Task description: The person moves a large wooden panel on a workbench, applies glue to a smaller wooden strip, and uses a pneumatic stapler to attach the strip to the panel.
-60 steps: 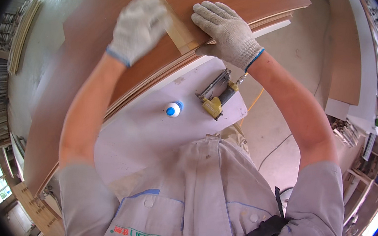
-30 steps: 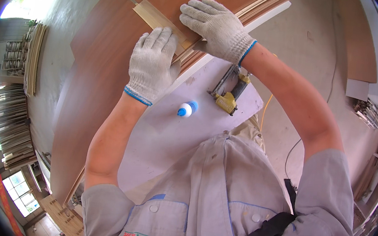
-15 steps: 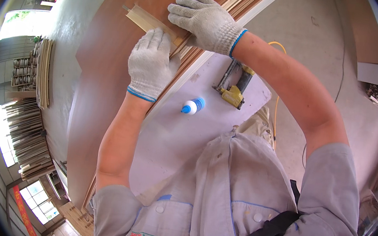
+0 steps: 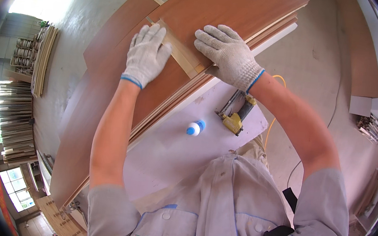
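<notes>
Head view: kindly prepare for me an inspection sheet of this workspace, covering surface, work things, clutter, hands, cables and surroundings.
Surface: pale tabletop, with a few dark marks.
Job's things: stacked brown panels; pale wood strip lying along a panel edge.
Clutter: white-and-blue bottle and yellow-and-black nail gun on the tabletop.
Hands: both gloved and open; left hand at the strip's far end, right hand on the upper panel near its edge.
Cables: yellow hose beside the tabletop, any join to the nail gun not visible; dark cable on the floor.
Surroundings: stacked boards and windows at left; large brown sheet at right.
</notes>
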The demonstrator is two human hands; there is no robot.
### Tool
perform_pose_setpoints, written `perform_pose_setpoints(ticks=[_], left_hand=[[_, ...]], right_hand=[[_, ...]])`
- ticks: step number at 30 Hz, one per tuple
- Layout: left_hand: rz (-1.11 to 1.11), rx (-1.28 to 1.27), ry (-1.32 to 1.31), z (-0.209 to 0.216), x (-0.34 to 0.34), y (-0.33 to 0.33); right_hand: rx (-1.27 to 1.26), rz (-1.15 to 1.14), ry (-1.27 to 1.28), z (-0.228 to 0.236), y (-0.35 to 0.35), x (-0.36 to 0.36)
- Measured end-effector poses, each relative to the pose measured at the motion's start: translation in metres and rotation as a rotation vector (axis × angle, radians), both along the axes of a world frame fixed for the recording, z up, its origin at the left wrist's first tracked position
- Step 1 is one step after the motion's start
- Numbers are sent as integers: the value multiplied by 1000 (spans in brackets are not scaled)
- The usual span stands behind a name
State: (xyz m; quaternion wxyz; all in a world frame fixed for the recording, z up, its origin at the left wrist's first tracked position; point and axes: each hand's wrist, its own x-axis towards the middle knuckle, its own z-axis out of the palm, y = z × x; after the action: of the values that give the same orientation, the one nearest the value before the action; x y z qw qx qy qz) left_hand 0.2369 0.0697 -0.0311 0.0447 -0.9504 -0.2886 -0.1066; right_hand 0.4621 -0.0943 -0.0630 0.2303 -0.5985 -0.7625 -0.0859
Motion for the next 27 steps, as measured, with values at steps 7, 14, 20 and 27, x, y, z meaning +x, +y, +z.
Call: perform_pose_setpoints(ticks=[7,14,20,27], left_hand=[[135,-83,66,-11,11,24],[340,-345,61,17,18,61],[280,-531,-51,11,17,84],[276,-600,-98,10,6,98]], right_hand=[[-17,23,50,0,-1,3],[-99,54,42,14,0,2],[-148,82,41,25,1,7],[44,-138,66,49,88,126]])
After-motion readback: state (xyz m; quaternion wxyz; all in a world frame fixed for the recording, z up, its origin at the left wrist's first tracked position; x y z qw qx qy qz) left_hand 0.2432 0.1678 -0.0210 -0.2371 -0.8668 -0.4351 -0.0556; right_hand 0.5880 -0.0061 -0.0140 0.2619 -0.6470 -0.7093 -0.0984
